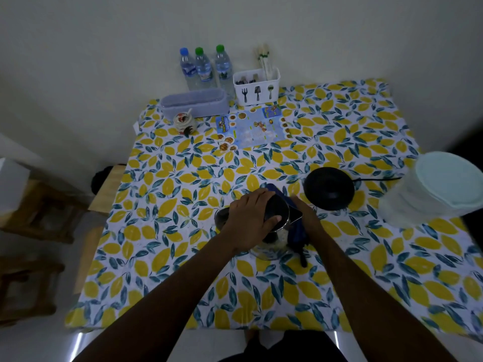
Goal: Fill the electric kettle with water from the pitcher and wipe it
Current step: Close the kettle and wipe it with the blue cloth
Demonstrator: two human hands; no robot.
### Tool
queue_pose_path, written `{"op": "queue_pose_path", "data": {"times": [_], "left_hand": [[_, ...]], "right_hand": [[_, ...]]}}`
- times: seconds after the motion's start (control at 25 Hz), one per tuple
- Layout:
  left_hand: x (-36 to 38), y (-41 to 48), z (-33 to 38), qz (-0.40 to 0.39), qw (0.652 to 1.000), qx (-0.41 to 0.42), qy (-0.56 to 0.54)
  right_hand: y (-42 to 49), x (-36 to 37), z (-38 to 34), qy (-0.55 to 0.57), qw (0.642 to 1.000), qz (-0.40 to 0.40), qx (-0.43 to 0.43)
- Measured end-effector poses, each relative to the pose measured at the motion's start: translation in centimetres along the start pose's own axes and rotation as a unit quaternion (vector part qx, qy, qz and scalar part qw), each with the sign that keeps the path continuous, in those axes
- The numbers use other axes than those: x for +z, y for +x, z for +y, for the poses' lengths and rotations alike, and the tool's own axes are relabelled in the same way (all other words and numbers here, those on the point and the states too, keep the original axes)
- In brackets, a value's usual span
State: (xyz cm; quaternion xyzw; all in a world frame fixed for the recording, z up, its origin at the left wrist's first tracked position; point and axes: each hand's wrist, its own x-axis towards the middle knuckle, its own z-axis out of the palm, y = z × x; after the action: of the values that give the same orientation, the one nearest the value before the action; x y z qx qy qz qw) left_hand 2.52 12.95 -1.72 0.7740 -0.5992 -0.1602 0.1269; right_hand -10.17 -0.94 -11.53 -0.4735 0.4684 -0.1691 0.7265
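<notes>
Both hands, left (pixel 251 218) and right (pixel 307 218), are gripping the kettle (pixel 271 241) (blue cloth (pixel 296 231) alongside) on the table (pixel 183 205).

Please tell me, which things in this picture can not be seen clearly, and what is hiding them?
All in the head view:
- Kettle: the left hand covers its top, so the water level is hidden.
- Blue cloth: mostly behind the kettle and the right hand.
- Right fingers: hidden behind the cloth.
- Pitcher: blurred and cut off by the right edge.
- Menu sheet: its print is too small to read.
</notes>
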Motion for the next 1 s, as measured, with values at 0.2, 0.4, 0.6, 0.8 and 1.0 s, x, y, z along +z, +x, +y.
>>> {"op": "queue_pose_path", "data": {"times": [0.2,0.4,0.6,0.8,1.0], "left_hand": [[-0.1,0.1,0.1,-0.005,1.000,-0.001,-0.007],[-0.4,0.0,0.1,-0.015,1.000,0.011,0.005],[-0.9,0.0,0.3,-0.028,0.999,0.013,0.006],[-0.9,-0.1,0.3,-0.037,0.999,0.018,0.009],[-0.9,-0.1,0.3,-0.037,0.999,0.014,0.007]], "right_hand": [[-6.5,1.6,3.9,0.070,0.993,0.089,-0.044],[-11.0,6.3,7.5,0.042,0.970,0.190,-0.143],[-12.3,12.0,10.1,-0.093,0.947,0.284,-0.114],[-10.9,13.0,11.7,-0.073,0.946,0.313,-0.031],[-10.9,10.3,11.9,-0.041,0.953,0.295,-0.058]]}}
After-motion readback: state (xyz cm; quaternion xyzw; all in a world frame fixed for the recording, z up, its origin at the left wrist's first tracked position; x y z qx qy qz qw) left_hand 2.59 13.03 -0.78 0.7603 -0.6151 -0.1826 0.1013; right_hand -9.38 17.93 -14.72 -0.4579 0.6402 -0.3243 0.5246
